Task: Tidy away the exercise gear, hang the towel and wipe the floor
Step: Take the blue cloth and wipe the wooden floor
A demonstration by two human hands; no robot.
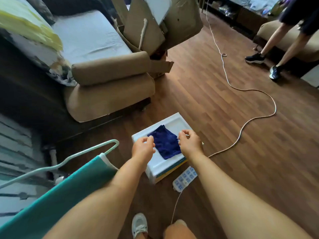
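A folded dark blue towel (165,143) lies flat on top of a white plastic box (177,122) on the wooden floor. My left hand (143,147) hovers at the towel's left edge with fingers loosely curled, holding nothing. At the towel's right edge, my right hand (189,142) hovers just above the cloth with fingers bent; no grip shows. A teal mat (65,192) lies at the lower left, with a pale green tube (86,152) curving over it.
A tan sofa (110,94) stands left of the box. A white power strip (185,177) lies beside the box, and its cord (241,128) snakes across the floor. Another person's legs (276,47) stand at the far right. Cardboard (155,28) leans behind the sofa.
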